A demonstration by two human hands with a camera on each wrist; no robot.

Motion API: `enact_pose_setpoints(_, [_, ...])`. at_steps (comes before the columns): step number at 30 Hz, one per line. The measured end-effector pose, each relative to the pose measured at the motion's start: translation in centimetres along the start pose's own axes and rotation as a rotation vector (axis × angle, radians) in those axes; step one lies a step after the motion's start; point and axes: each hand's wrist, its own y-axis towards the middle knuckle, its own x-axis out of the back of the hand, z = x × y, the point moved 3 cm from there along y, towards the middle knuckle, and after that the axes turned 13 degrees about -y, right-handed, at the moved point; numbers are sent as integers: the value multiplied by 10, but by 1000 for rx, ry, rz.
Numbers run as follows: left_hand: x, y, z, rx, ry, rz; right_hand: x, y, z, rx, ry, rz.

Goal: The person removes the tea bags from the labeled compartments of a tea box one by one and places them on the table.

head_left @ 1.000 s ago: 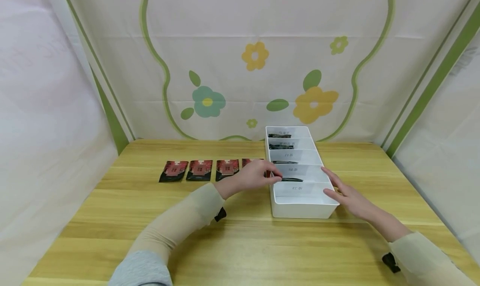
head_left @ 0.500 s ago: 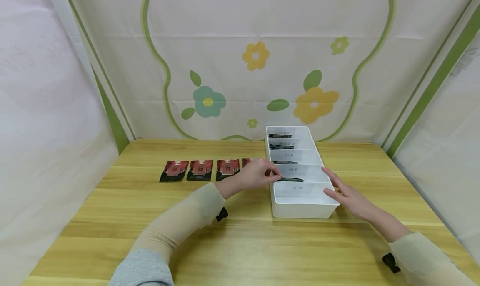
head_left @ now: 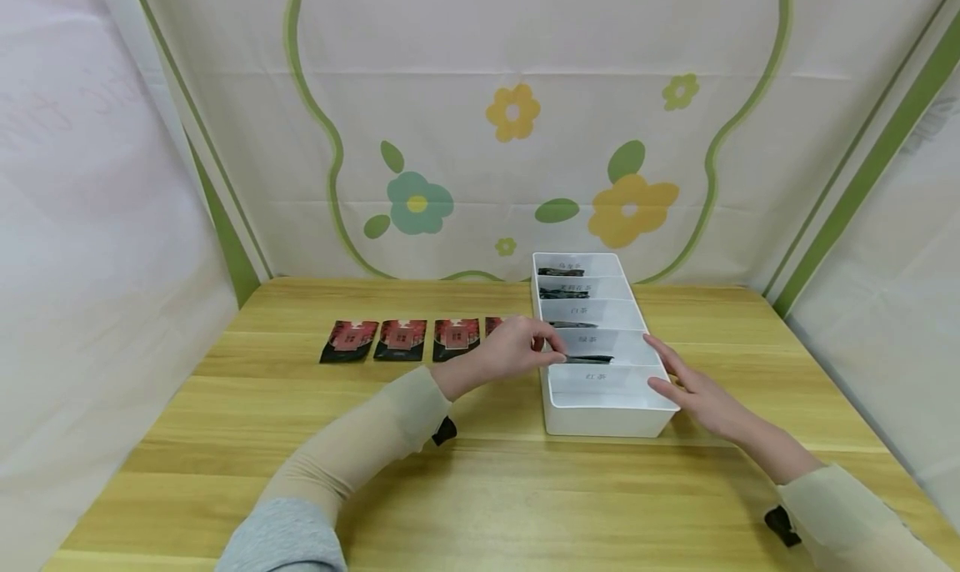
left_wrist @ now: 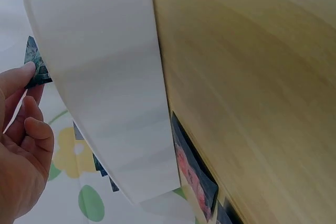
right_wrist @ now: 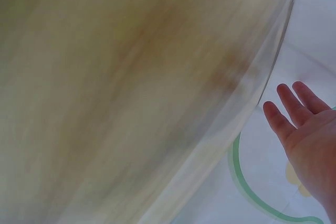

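Observation:
A long white divided box (head_left: 603, 422) stands on the table, its compartments carrying printed labels. Over its second compartment from the front, my left hand (head_left: 517, 348) pinches a flat dark green tea packet (left_wrist: 32, 53) between thumb and fingers. In the head view that packet shows only as a thin dark edge. My right hand (head_left: 701, 397) rests against the box's right rim with its fingers extended. Dark packets (head_left: 564, 293) lie in the three compartments farther back. The frontmost compartment (head_left: 600, 393) shows only its white walls and label.
Several red and black packets (head_left: 401, 340) lie in a row on the wooden table (head_left: 480, 497), left of the box. My left hand partly covers the rightmost one. A flower-printed cloth (head_left: 510, 163) hangs behind the table, with white cloth on both sides.
The green packet's edge has shifted slightly right within its compartment, together with my left fingertips. My right hand stays in place at the rim.

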Motion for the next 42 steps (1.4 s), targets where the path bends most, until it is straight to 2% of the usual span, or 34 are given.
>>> enact_pose_setpoints(5, [2, 0, -4, -10, -59, -6, -2, 1, -4, -8, 11, 3])
enact_pose_setpoints(10, [4, 0, -7, -10, -72, -22, -2, 1, -3, 0, 16, 6])
enact_pose_setpoints(22, [14, 1, -12, -66, -101, -97, -3, 2, -4, 1, 15, 5])
enact_pose_setpoints(27, [19, 2, -14, -101, -118, -151, -2, 0, -2, 3, 11, 6])
enact_pose_setpoints(36, [38, -2, -22, -124, -183, -269, -2, 0, 0, -4, 18, 8])
enact_pose_setpoints(42, [58, -14, -23, -177, -221, -322, -1, -1, 1, -1, 13, 1])
